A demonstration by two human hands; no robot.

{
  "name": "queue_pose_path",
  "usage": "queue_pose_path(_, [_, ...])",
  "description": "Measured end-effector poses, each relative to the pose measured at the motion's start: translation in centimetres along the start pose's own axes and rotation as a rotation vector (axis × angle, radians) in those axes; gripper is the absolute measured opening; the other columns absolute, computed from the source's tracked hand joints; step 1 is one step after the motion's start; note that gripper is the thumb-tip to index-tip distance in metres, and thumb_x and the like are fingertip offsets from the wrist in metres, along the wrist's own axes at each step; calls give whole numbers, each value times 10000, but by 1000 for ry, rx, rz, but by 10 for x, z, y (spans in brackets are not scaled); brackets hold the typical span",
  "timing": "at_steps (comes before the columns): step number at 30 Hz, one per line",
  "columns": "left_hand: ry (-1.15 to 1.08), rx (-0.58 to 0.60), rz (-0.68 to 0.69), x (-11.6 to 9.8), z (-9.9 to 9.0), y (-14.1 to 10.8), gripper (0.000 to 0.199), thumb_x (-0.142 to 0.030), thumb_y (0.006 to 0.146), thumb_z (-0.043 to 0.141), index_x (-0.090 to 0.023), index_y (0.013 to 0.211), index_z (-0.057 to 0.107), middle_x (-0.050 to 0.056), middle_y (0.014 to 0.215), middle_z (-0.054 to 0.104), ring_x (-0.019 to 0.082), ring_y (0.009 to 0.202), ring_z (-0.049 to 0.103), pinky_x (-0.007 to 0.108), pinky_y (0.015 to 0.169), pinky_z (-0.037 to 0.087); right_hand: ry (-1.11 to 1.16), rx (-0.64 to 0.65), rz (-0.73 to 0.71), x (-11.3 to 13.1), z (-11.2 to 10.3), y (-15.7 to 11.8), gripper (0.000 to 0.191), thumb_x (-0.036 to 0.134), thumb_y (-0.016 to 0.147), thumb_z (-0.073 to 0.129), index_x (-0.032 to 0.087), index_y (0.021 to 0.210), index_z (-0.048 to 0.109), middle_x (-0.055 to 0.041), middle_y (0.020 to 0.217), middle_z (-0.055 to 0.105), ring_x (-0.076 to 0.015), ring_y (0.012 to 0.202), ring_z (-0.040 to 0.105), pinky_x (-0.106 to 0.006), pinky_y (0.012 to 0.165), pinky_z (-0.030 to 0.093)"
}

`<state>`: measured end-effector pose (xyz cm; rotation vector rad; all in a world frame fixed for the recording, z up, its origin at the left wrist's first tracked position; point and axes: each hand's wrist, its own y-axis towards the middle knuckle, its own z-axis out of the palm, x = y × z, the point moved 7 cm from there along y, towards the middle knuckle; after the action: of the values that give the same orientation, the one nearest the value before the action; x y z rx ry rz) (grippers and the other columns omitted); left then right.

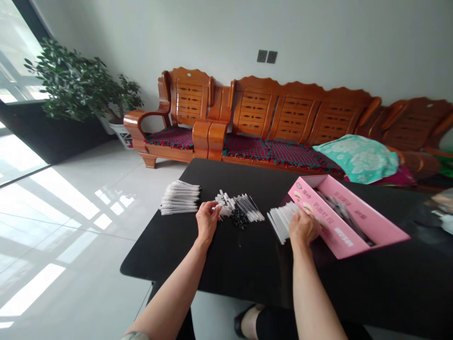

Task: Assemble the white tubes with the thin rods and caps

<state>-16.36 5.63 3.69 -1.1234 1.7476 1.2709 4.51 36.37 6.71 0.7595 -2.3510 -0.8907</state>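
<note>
My left hand [208,219] is closed in a pinch at a small heap of white plastic pieces [226,199]; what its fingertips hold is too small to make out. My right hand [303,226] has its fingers closed at the near end of a pile of whitish, translucent pen barrels [281,221], seemingly gripping one. Between the hands lie small black pieces [239,219] in a heap and thin pen refills [249,208] with metallic-looking tips. Left of my left hand, a stack of white pens [180,197] with black ends lies near the table's edge.
A pink open box [348,217] with dark contents stands beside my right hand on the black table [247,271]. Behind are a wooden bench [262,104] with woven cushions and a turquoise cloth [361,158]. A potted plant [85,89] stands at left. A plastic bag [442,212] lies far right.
</note>
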Motion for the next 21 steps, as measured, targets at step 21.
queue_pose_path(21, [-80, -2, -38, 5, 6, 0, 123, -290, 821, 634, -187, 869, 682, 10, 833, 581, 84, 538, 566, 189, 466, 460, 509, 8, -447, 144, 4, -53, 185, 195, 929, 474, 144, 956, 650, -76, 803, 662, -197, 809, 573, -316, 803, 405])
